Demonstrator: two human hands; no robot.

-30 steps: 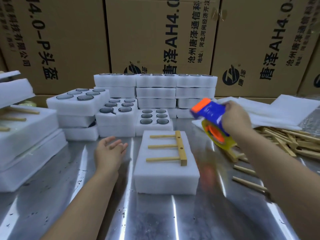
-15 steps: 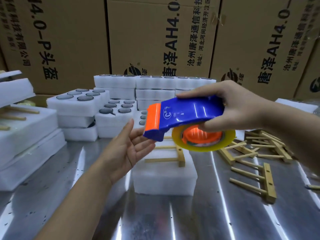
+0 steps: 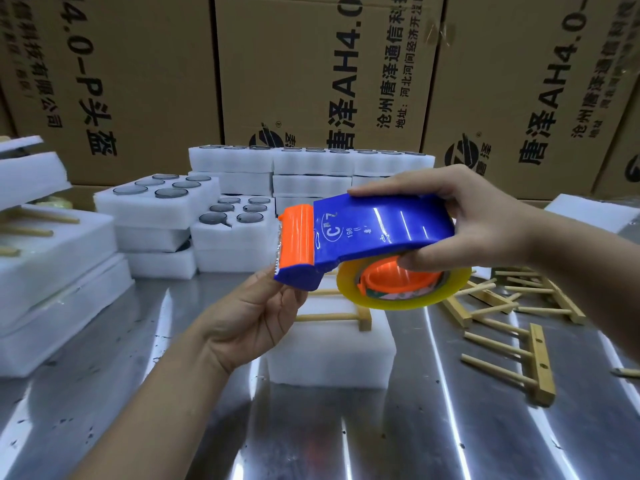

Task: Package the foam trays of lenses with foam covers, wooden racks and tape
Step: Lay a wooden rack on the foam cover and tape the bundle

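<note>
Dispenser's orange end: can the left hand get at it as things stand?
Probably yes. The left hand is right under the orange end of the dispenser, touching its nose, nothing between. The right hand holds it up above the foam block.

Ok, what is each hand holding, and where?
Right hand grips the tape dispenser by its blue body; left hand pinches its orange front end.

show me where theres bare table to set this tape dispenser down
Bare metal table runs along the near edge, in front of the covered foam block. A strip lies free between that block and the packed stack at left. Crowded: lens trays behind, loose wooden racks at right.
</note>
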